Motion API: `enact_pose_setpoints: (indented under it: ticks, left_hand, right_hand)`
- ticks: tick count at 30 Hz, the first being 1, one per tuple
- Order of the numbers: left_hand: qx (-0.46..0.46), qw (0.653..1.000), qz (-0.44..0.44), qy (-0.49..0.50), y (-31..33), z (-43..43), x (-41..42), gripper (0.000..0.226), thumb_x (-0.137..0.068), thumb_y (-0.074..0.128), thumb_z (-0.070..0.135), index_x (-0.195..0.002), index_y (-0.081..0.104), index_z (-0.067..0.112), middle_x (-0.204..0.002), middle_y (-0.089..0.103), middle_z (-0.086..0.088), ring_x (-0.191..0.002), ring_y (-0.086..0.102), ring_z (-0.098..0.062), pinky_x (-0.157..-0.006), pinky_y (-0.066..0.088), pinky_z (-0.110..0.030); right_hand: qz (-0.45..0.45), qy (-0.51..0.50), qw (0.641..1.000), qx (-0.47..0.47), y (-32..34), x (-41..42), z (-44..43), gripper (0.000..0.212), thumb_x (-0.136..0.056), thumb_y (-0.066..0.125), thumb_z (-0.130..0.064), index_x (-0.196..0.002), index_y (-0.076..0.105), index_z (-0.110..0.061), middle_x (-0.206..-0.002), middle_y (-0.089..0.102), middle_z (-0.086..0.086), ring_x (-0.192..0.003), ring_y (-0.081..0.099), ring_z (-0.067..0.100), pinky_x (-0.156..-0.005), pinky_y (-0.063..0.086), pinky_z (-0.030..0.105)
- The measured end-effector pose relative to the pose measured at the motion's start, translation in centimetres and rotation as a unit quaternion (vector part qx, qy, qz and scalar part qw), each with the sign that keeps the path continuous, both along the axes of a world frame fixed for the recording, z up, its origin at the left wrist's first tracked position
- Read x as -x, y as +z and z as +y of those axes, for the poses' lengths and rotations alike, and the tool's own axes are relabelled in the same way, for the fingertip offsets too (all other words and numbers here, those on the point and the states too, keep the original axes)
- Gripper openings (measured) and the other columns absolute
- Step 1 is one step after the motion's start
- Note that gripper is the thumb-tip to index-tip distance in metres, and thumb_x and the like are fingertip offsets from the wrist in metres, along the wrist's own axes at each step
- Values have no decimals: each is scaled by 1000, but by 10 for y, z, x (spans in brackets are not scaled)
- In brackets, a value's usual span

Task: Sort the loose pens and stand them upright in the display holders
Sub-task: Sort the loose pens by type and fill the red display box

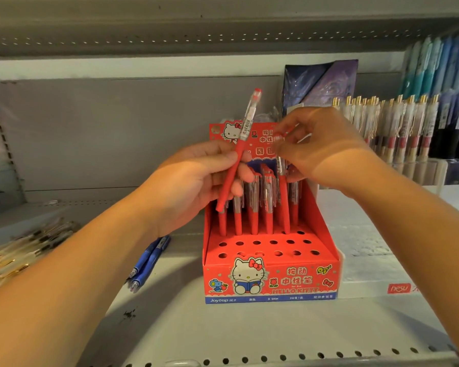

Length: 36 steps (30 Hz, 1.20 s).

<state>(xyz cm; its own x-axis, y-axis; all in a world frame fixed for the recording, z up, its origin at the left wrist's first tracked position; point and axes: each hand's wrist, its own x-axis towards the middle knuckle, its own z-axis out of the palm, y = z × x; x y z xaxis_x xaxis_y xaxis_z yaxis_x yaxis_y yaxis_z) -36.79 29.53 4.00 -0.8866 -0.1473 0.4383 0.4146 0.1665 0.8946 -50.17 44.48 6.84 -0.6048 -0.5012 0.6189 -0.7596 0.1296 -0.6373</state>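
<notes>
Red cardboard display box (270,276) on a shelf: back row holds upright red pens (252,207), front holes empty. Right hand (321,147) pinches a red plastic pen (283,200) standing there; left hand (204,178) grips a second red pen (239,152), tilted. Blue pens (149,260) and gold-clipped clear pens (24,247) lie loose, unsorted

Forearms (72,263), left hand (196,181) and right hand (326,149) are bare.
</notes>
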Motion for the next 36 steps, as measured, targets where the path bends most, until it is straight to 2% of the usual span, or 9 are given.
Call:
enact_pose_setpoints:
  ticks: [5, 11, 15, 20, 24, 28, 32, 34, 36]
  left_hand:
    - [-10, 1000, 14, -3, -4, -2, 2, 13, -79, 61, 19, -88, 69, 15, -86, 73, -8, -69, 68, -16, -63, 56, -26]
    - [11, 1000, 21, 17, -4, -1, 2, 11, -73, 68, 19, -78, 77, 22, -78, 72, -3, -68, 69, -15, -62, 58, -27]
    - [14, 999, 27, 25, -4, -1, 1, 11, -71, 71, 19, -80, 76, 20, -78, 71, -5, -68, 68, -15, -61, 58, -27]
    - [12, 999, 22, 31, -4, 0, 1, 10, -70, 71, 18, -79, 76, 19, -78, 71, -6, -67, 68, -16, -59, 57, -27]
    - [23, 999, 18, 36, -6, 0, 2, 19, -69, 72, 18, -87, 72, 13, -78, 69, -8, -66, 67, -19, -58, 57, -28]
    - [35, 998, 13, 47, -5, 2, 2, 25, -67, 74, 20, -90, 70, 11, -78, 69, -7, -64, 66, -18, -56, 56, -27]
    - [47, 998, 15, 45, -6, 6, 0, 25, -68, 73, 17, -91, 69, 7, -73, 67, -3, -57, 63, -12, -52, 52, -21]
    - [58, 997, 16, 51, -6, 7, 0, 26, -68, 73, 16, -91, 68, 6, -73, 67, -4, -58, 64, -13, -52, 54, -23]
    - [72, 995, 15, 62, -6, 7, -1, 29, -67, 74, 18, -92, 68, 5, -76, 68, -7, -62, 65, -16, -57, 59, -29]
  right_hand:
    - [-27, 0, 1000, -1, 2, 0, 1, 14, -88, 71, -13, -88, 64, -24, -91, 65, 5, -75, 70, 26, -55, 62, 40]
    - [-20, -11, 998, -60, 2, -2, 2, 13, -84, 76, -15, -90, 66, -22, -90, 67, 4, -72, 71, 28, -63, 62, 42]
    - [17, -31, 995, -96, 8, -3, 8, 15, -78, 82, -19, -83, 69, -23, -81, 70, -2, -76, 70, 22, -77, 60, 43]
    - [-3, -32, 988, -148, 11, -3, 17, 18, -71, 88, -24, -77, 71, -22, -71, 72, -2, -58, 69, 16, -56, 57, 29]
    - [32, -48, 968, -243, 11, -3, 17, 13, -72, 87, -26, -75, 75, -22, -57, 69, -12, -60, 71, 17, -66, 62, 33]
    - [32, -50, 966, -251, 11, -7, 17, 11, -75, 84, -30, -76, 75, -24, -58, 70, -6, -58, 70, 17, -55, 59, 27]
    - [69, -25, 983, -166, 12, -13, 17, 12, -82, 76, -22, -90, 71, -29, -83, 70, -8, -65, 64, 8, -52, 47, 20]
    - [-13, 89, 994, -64, 13, -22, 17, 16, -86, 69, -10, -95, 70, -24, -82, 74, -1, -65, 69, 12, -53, 53, 24]
    - [-84, 193, 978, -2, 11, -33, 17, 16, -88, 66, -5, -96, 69, -18, -83, 75, 4, -72, 73, 16, -56, 57, 29]
